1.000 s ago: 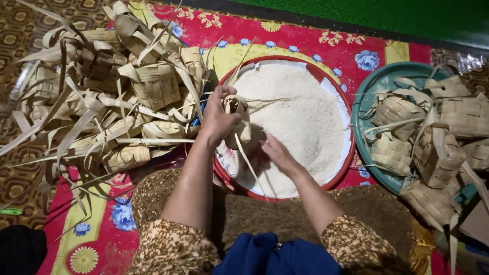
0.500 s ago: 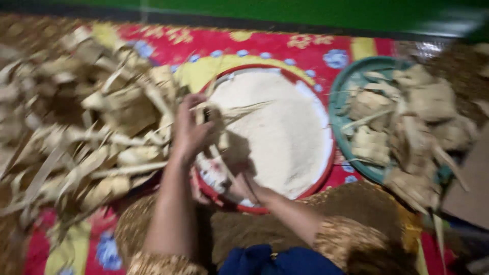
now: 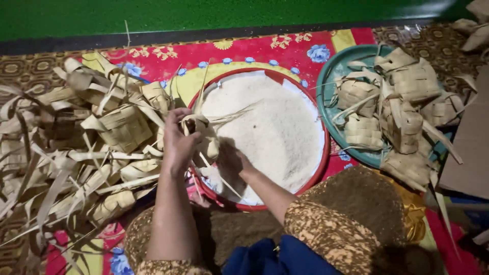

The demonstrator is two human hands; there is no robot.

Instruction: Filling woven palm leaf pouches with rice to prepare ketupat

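My left hand (image 3: pixel 178 142) grips a small woven palm-leaf pouch (image 3: pixel 202 133) with loose leaf strips trailing from it, held over the left edge of a red basin (image 3: pixel 322 163) full of white rice (image 3: pixel 270 127). My right hand (image 3: pixel 232 162) is cupped just under and beside the pouch, above the rice, fingers curled. Whether it holds rice I cannot tell.
A heap of empty woven leaf pouches (image 3: pixel 86 147) lies to the left on a red flowered mat (image 3: pixel 239 48). To the right a teal tray (image 3: pixel 331 81) carries several pouches (image 3: pixel 392 112). Brown cardboard (image 3: pixel 468 153) sits at the far right, a green floor beyond.
The view swung and steadied. My right hand has moved from the basin's near rim up to the pouch, which my left hand keeps holding over the rice.
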